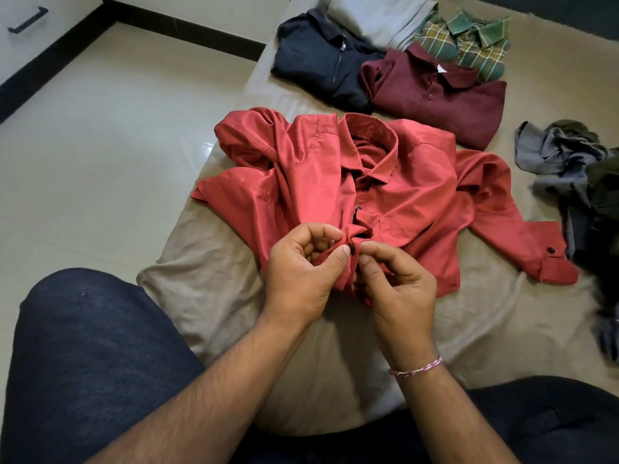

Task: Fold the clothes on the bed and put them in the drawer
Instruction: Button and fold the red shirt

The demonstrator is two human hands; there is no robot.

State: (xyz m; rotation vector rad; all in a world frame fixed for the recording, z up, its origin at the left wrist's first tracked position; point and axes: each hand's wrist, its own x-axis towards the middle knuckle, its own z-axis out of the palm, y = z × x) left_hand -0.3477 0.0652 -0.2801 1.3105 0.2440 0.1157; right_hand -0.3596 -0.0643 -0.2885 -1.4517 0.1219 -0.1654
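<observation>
A red long-sleeved shirt (412,182) lies rumpled, collar away from me, on the beige bed sheet (207,262). My left hand (301,269) pinches the shirt's front placket between thumb and fingers. My right hand (398,286) pinches the facing edge right beside it, at a dark button. Both hands meet at the lower middle of the shirt. Its right sleeve stretches out toward a cuff (552,259) with a dark button.
Folded at the far end of the bed lie a navy shirt (318,58), a maroon polo (445,98), a green plaid shirt (475,41) and a grey garment (378,18). A heap of unfolded grey and dark clothes (576,175) lies at right. A drawer handle (28,20) shows top left.
</observation>
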